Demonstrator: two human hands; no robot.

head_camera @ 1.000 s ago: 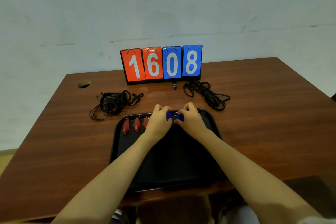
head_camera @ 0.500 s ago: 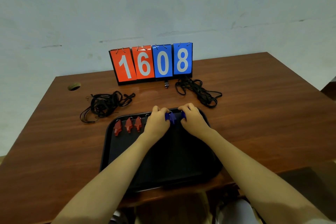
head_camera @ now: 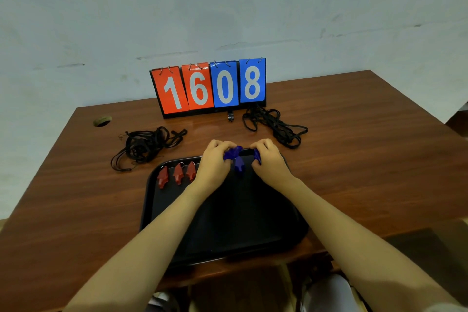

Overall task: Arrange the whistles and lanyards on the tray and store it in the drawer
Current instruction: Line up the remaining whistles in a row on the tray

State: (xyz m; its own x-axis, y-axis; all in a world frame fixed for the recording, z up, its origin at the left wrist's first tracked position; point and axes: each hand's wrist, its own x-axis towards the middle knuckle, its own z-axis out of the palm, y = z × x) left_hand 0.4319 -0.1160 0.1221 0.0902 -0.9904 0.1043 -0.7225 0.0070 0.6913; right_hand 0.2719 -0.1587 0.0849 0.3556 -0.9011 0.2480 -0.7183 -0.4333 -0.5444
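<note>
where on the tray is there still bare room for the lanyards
The tray's whole near half is bare, from below the red whistles to the front rim. Its far edge is crowded: red whistles left, both hands on blue whistles at the middle.

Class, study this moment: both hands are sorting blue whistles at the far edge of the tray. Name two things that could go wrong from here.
1. The tray overhangs the table's near edge; leaning on it might tip it and scatter the red whistles.
2. The left hand bunches several blue whistles together, so one could slip out and break the row. The right hand holds another.
</note>
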